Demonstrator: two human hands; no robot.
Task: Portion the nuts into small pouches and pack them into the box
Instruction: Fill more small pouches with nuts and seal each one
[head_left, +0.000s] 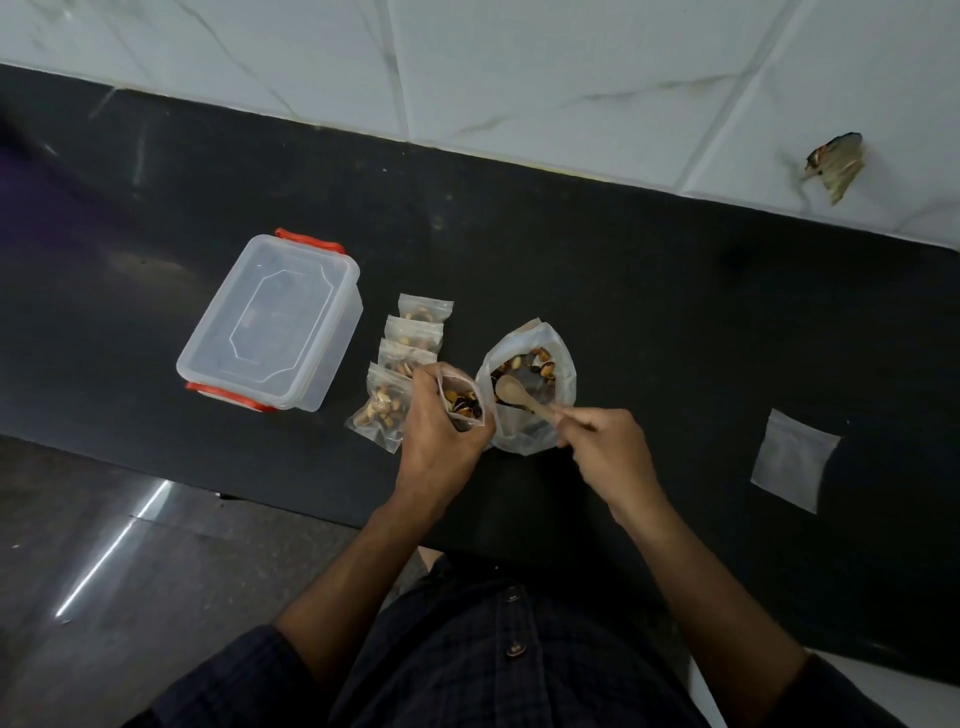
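Note:
My left hand grips a small clear pouch, held open and partly filled with nuts. My right hand pinches the handle of a small wooden spoon, whose empty bowl hovers over the large open bag of nuts standing just right of the pouch. Several filled small pouches lie in an overlapping row to the left of my left hand. Further left stands a clear plastic box with orange clips, its lid on.
The work sits on a black counter against a white tiled wall. An empty small pouch lies flat to the right. A crumpled wrapper hangs on the wall at far right. The counter's near edge runs just below my wrists.

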